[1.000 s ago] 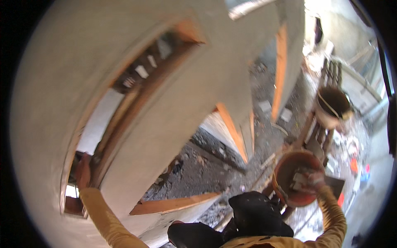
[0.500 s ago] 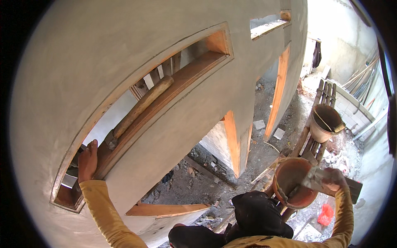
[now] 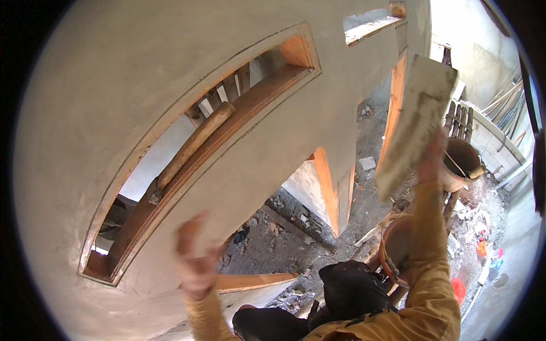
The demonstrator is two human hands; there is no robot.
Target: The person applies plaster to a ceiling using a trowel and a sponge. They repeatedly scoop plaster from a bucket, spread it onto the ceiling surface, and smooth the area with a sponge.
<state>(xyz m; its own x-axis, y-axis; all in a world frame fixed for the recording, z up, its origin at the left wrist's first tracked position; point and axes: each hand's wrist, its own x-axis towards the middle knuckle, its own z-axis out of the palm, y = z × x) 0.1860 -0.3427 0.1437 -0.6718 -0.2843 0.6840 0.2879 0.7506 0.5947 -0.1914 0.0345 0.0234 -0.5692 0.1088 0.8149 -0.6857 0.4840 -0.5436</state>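
The wall (image 3: 250, 159) lies along your left, with a tool (image 3: 196, 145) on the sill (image 3: 263, 91). Your left hand (image 3: 196, 256) is before the wall, perhaps clear of it. Right, the float (image 3: 418, 113) is in your right hand (image 3: 431, 156); the near bucket (image 3: 395, 244) sits partly under that arm, the far bucket (image 3: 453, 182) beyond on poles (image 3: 459, 122).

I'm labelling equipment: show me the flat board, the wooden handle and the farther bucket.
Flat board (image 3: 415, 120): head view, middle of its broad face.
Wooden handle (image 3: 195, 146): head view, mid-shaft.
Farther bucket (image 3: 452, 182): head view, outer wall below the rim.
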